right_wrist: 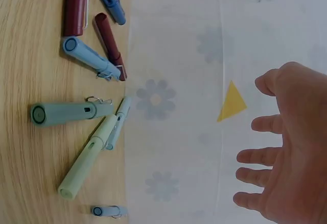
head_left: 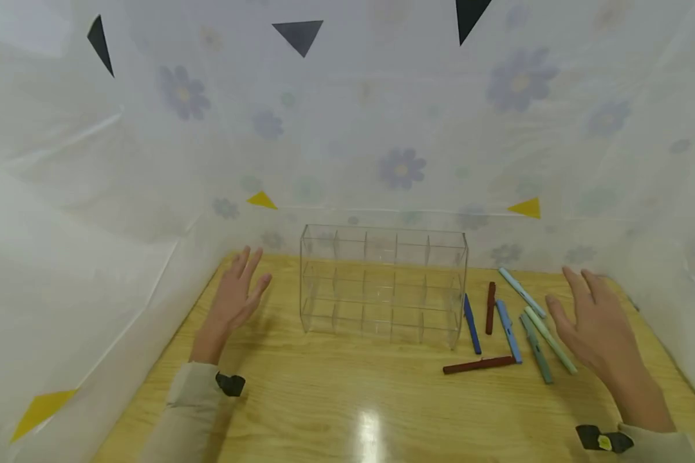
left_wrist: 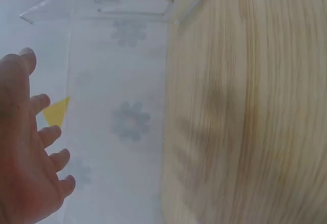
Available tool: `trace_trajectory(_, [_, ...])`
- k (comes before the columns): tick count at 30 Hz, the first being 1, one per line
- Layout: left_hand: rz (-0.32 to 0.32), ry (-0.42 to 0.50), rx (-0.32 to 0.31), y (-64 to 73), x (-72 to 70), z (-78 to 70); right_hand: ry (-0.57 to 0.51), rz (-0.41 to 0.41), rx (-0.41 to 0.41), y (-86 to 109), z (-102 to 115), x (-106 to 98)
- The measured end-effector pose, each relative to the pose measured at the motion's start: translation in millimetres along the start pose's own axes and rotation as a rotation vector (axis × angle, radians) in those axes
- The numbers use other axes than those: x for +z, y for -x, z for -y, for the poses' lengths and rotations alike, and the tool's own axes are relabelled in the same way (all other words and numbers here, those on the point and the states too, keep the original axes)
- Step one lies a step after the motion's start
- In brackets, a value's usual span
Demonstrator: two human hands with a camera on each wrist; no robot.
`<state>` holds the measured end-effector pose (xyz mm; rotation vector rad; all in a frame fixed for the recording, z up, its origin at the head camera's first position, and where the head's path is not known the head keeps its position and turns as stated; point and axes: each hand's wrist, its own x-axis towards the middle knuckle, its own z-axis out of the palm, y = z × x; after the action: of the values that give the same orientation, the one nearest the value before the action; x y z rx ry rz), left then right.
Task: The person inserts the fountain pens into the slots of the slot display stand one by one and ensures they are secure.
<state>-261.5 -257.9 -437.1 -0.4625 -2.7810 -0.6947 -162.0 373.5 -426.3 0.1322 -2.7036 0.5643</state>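
Observation:
A clear acrylic organizer with several compartments (head_left: 382,281) stands upright on the table. My left hand (head_left: 235,299) is held to its left, fingers extended and apart from it; the left wrist view shows the palm (left_wrist: 28,157) holding nothing. On the other side, my right hand (head_left: 599,325) hovers beside several pens, its fingers spread and touching none. Those pens are dark blue (head_left: 472,325), dark red (head_left: 490,308), another dark red (head_left: 477,365), blue (head_left: 508,331), light blue (head_left: 521,292), grey-green (head_left: 536,350) and light green (head_left: 550,339). One more bluish pen (right_wrist: 109,211) appears in the right wrist view.
The wooden table (head_left: 301,399) is enclosed by white sheeting with printed flowers (head_left: 402,168) at the back and sides. Yellow triangles (head_left: 262,200) and black triangles (head_left: 298,37) mark the sheeting. Both wrists wear dark bands (head_left: 230,384).

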Motion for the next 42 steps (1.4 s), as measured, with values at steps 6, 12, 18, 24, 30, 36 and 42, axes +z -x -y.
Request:
trace_trajectory(6, [-0.059, 0.268, 0.009, 5.9, 15.8, -13.3, -0.152, -0.098, 0.044, 7.3, 0.8, -6.9])
trace_trajectory(12, [-0.099, 0.531, 0.028, 13.9, 37.7, -26.2, -0.270, -0.195, 0.154, 17.4, -7.0, -10.9])
trace_trajectory(18, [-0.048, 0.841, 0.005, 21.3, 61.5, -35.9, -0.381, -0.262, 0.342, 31.7, -25.4, -9.7])
trace_trajectory(24, [0.017, 0.961, -0.034, 25.6, 75.6, -39.8, -0.551, -0.318, 0.506, 35.0, -42.7, -4.8])
trace_trajectory(30, [0.070, 0.993, -0.074, 31.7, 81.1, -39.1, -0.889, -0.372, 0.595, 27.9, -57.6, 6.2])
trace_trajectory(36, [0.141, 1.071, -0.109, 39.8, 86.3, -44.4, -0.950, -0.379, 0.676, 25.4, -78.2, 17.6])
trace_trajectory(42, [0.168, 1.104, -0.131, 44.5, 90.5, -49.5, -0.700, -0.256, 0.785, 23.6, -93.4, 30.7])
